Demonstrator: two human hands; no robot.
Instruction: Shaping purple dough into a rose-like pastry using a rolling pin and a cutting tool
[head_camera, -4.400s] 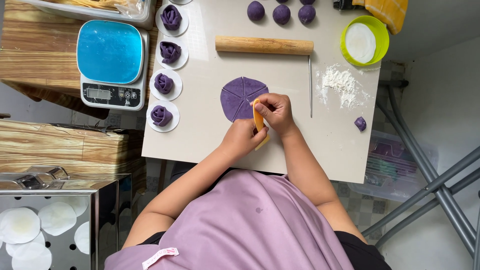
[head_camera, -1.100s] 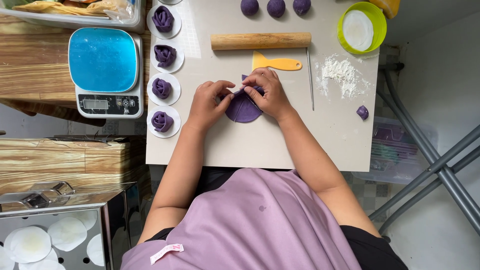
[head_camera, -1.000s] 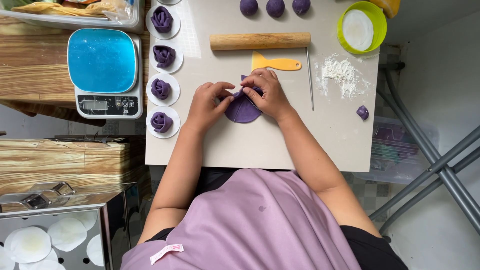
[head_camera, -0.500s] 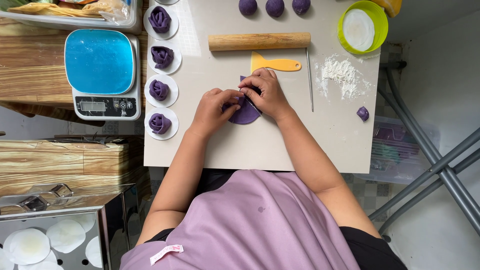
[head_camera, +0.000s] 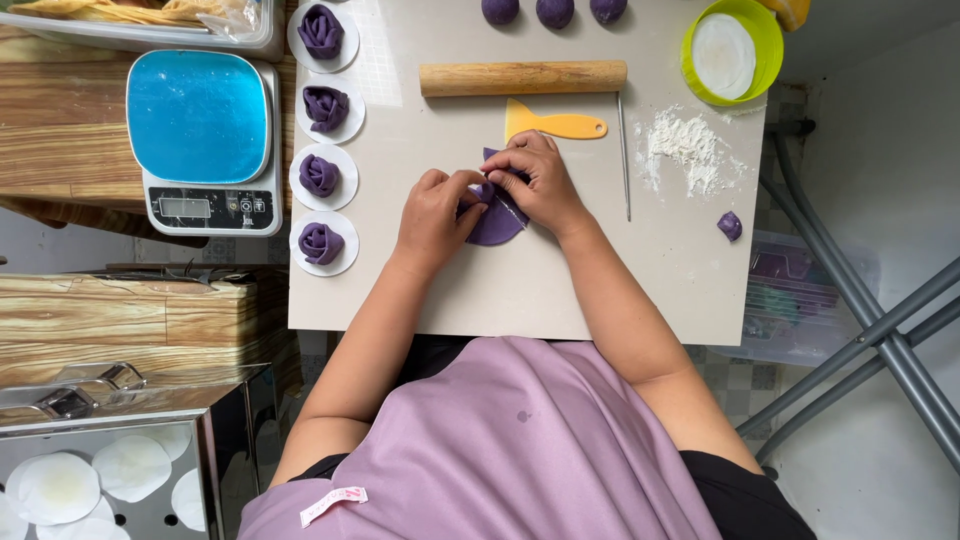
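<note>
My left hand (head_camera: 435, 210) and right hand (head_camera: 535, 180) meet over the purple dough sheet (head_camera: 497, 215) on the counter (head_camera: 520, 280), fingers of both pinching its upper edge. Just beyond the sheet lies the yellow scraper (head_camera: 553, 125), past it the rolling pin (head_camera: 522, 77). Left of the sheet, four dough roses (head_camera: 321, 175) sit on paper rounds.

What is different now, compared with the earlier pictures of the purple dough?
The yellow scraper has left the right hand and lies below the rolling pin. Both hands, left hand too, now fold the purple dough disc, which is no longer a flat circle. The scale, the four rose-shaped pieces and the flour stayed.
</note>
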